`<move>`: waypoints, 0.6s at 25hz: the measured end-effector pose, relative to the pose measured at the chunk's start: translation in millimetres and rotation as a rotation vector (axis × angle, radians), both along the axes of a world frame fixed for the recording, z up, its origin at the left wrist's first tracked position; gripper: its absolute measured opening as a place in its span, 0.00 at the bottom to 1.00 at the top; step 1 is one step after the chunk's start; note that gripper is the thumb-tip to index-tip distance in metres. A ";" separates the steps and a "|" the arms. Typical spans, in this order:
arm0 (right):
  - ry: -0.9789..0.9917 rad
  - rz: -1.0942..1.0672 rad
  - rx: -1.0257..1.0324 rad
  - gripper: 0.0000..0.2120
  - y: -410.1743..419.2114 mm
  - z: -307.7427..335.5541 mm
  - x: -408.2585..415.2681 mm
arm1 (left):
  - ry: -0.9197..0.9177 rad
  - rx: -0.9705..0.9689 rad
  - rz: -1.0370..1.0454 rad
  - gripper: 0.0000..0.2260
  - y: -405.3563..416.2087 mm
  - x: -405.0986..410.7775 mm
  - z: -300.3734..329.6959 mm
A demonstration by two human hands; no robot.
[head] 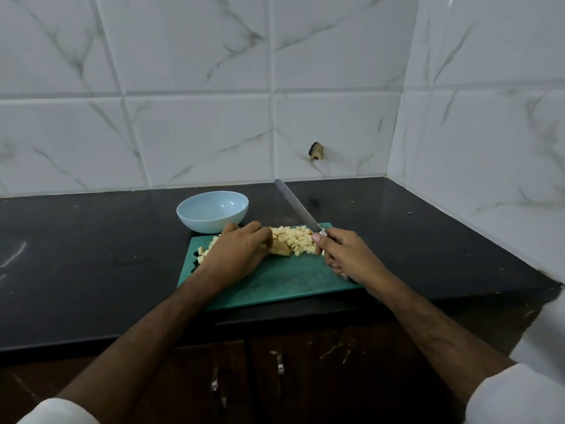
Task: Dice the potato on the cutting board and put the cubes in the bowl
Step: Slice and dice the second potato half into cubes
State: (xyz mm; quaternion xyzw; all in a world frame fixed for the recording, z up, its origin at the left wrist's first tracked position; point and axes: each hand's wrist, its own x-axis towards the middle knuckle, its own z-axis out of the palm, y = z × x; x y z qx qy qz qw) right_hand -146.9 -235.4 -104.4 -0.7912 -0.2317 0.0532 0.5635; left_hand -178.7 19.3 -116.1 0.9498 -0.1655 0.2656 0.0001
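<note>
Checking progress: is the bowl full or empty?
Empty. The bowl shows only its bare inside; the potato cubes lie on the cutting board.

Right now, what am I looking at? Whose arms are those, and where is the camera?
The camera sits on a person's head, looking down, so those are that person's own arms. The right hand holds a long knife. The left hand holds potato strips steady on a green cutting board. Little potato cubes lie piled on the board. Behind it stands a light blue bowl, with nothing in it yet, on a black counter.
</note>
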 end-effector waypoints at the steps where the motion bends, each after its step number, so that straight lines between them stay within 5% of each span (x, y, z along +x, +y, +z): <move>1: 0.014 0.002 0.011 0.17 0.7 -2.7 -0.7 | -0.017 0.027 -0.007 0.05 -0.8 -1.7 0.3; 8: 0.006 -0.010 -0.017 0.17 0.4 -2.4 -3.9 | -0.025 0.003 -0.095 0.06 14.8 -25.7 -1.3; 15: -0.313 0.064 -0.823 0.19 3.1 26.6 -29.2 | 0.051 -0.169 -0.030 0.08 39.5 -43.8 -12.5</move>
